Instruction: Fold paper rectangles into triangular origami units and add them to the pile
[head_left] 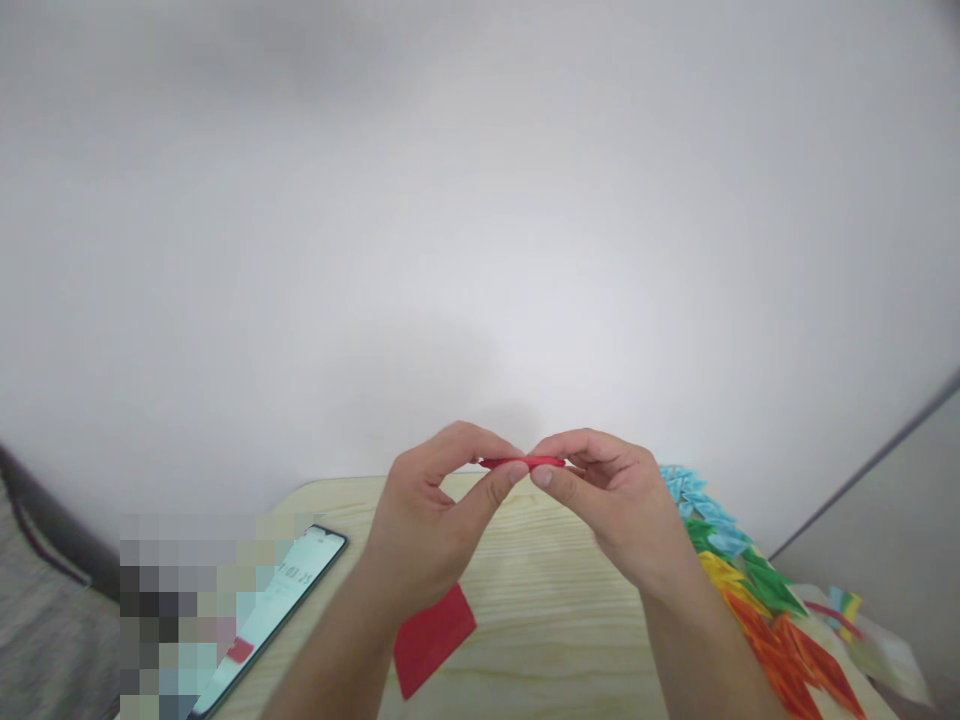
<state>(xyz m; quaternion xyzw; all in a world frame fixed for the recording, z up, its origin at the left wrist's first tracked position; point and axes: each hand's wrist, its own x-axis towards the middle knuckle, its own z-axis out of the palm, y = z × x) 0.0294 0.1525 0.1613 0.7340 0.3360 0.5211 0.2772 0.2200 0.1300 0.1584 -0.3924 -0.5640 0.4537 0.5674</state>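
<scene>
Between both hands, above the far part of the table, a small folded piece of red paper [534,462] is held level, seen nearly edge-on. My left hand [442,510] pinches its left half between thumb and fingers. On the right half, the thumb and fingers of my right hand [611,495] are closed in the same way. The thumb tips almost meet in the middle. A flat red paper sheet [433,640] lies on the table, partly covered by my left forearm.
The pale wood-grain table [555,640] meets a white wall [480,220]. A lit phone [277,610] lies at the left. Folded paper pieces in blue [705,505], green [772,582], yellow [724,575] and orange [795,655] line the right edge. Beyond them is a whitish bag [892,660].
</scene>
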